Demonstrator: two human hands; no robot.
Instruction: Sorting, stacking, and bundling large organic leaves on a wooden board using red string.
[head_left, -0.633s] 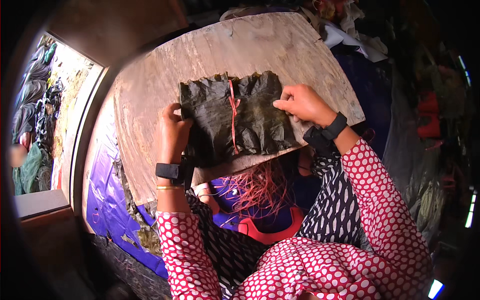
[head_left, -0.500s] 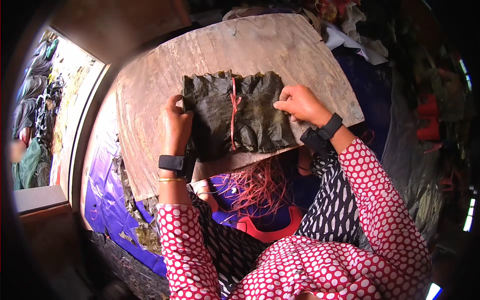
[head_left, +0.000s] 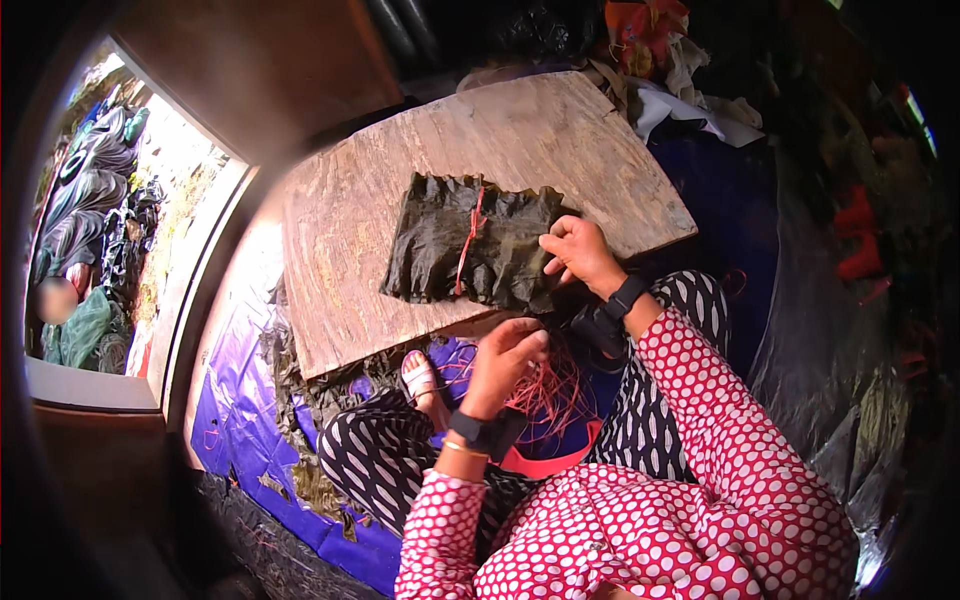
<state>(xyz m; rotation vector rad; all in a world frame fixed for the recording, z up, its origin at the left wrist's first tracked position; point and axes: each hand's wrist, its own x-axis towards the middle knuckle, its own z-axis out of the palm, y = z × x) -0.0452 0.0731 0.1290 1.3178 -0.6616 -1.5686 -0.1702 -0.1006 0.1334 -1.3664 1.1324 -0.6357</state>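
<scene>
A flat bundle of dark, wrinkled sheets point(head_left: 425, 250), leaf-like in look, lies on a wooden board point(head_left: 340, 240). A thin red string point(head_left: 474, 225) is tied round its middle. My right hand point(head_left: 588, 258) is at the bundle's right edge, its thumb and curled fingers pinching there. Nearer my body, just off the board's front edge, my left hand point(head_left: 508, 360) hovers over a loose heap of red strings point(head_left: 555, 395). Its fingers are drawn together, and whatever may be between them is too small to make out.
Blue sheeting point(head_left: 235, 415) spreads under and around the board. Dark scraps point(head_left: 320, 470) lie at its left, beside my knee. A red curved rim point(head_left: 550, 465) shows between my legs. Crumpled white material point(head_left: 700, 115) sits behind the board, and a doorway frame point(head_left: 205, 270) stands at left.
My left hand has let go of the bundle's left edge and come down and right to the red strings. The bundle lies slightly turned, with my right hand still at its right edge.
</scene>
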